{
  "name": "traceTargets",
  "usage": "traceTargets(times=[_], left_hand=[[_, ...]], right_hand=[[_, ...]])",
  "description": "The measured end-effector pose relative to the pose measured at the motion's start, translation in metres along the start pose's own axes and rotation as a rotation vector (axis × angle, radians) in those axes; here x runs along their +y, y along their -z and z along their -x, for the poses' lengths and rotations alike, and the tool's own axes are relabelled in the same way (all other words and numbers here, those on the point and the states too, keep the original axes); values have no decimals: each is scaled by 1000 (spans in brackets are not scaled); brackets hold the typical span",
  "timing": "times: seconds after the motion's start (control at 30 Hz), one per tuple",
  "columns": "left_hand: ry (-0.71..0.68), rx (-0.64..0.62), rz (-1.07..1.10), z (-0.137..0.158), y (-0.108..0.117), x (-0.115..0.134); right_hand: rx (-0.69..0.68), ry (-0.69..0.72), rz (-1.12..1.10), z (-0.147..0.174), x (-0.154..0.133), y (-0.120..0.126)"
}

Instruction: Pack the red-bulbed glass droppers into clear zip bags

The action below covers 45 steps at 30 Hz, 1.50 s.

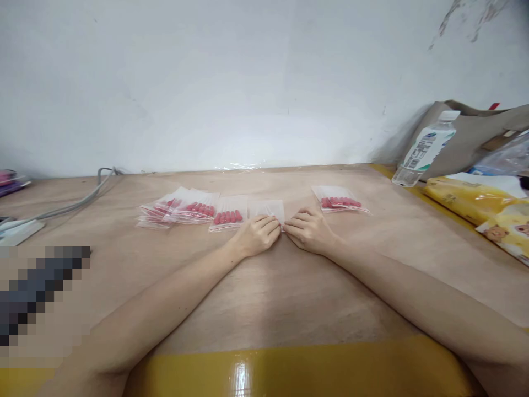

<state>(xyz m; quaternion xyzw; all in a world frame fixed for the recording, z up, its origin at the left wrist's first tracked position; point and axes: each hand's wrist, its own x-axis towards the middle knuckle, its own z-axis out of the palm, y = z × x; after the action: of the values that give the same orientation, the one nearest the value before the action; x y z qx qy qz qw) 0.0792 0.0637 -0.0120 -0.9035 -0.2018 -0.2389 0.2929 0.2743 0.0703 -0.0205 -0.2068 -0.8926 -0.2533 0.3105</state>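
Observation:
A small clear plastic bag (268,208) lies flat on the table, its near edge partly hidden by my fingers. My left hand (259,236) is closed over that edge, fingers bunched together. At the bag's near right corner, the fingertips of my right hand (309,231) are pinched together. No red shows in the visible part of this bag. Just to its left is a bag of red capsules (228,216). Further left, several similar bags (194,208) overlap in a pile. Beyond my right hand lie more bagged red capsules (341,202).
A plastic bottle (425,149) leans at the right against a grey-brown bag (467,132). Yellow packets (475,193) lie nearby. A grey cable (78,205) crosses the left side. Yellow tape (289,364) runs along the table's front; a white wall (248,82) stands behind.

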Motion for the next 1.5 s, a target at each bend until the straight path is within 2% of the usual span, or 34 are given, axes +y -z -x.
traceTargets(times=[0.47,0.73,0.9,1.1,1.3,1.5], left_hand=[[-3,49,9,1,1,-2],[10,87,10,16,10,-13],[2,112,-20,30,16,-22],[14,106,-67,31,16,-24],[-12,67,-86,31,16,-25],[-26,36,-90,27,14,-21]], right_hand=[[29,-16,-13,-1,-2,-3],[171,-16,-78,5,8,-3],[115,-101,-168,11,16,-2],[85,-160,-205,14,19,-3],[125,-123,-119,10,16,-1],[119,11,64,-20,-11,-13]])
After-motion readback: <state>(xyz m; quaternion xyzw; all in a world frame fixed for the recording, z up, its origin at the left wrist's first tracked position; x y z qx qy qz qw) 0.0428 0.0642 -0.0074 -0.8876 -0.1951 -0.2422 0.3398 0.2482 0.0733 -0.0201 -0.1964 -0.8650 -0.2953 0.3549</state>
